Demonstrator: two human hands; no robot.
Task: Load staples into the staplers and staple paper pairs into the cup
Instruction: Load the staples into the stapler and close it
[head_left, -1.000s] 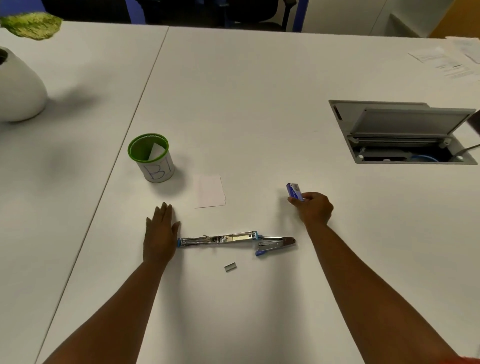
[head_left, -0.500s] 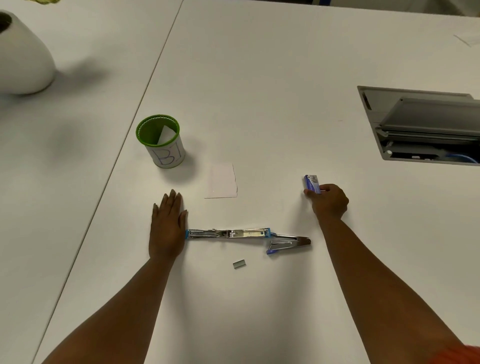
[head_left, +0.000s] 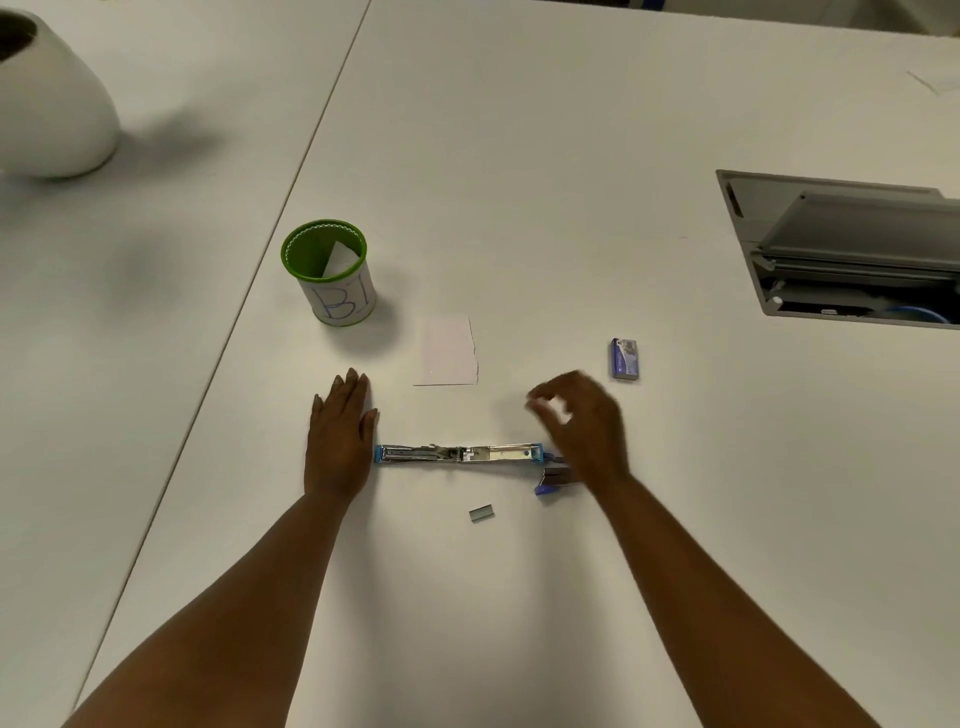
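A blue stapler (head_left: 460, 454) lies unfolded flat on the white table (head_left: 519, 156), its metal tray facing up. My left hand (head_left: 338, 435) rests flat on the table, fingers together, touching the stapler's left end. My right hand (head_left: 582, 421) hovers blurred above the stapler's right end, fingers loosely curled, holding nothing. A small strip of staples (head_left: 481, 513) lies just in front of the stapler. The blue staple box (head_left: 624, 359) stands alone to the right. A piece of white paper (head_left: 448, 352) lies behind the stapler. The green-rimmed cup (head_left: 329, 273) marked "B1" holds a paper.
A white vase (head_left: 47, 98) stands at the far left. An open grey cable hatch (head_left: 852, 249) is sunk into the table at the right. A seam (head_left: 291, 187) between two tabletops runs diagonally past the cup.
My right hand has let go of the staple box, which now stands on the table, and has moved left and nearer, over the stapler's right end. My left hand has stayed put.
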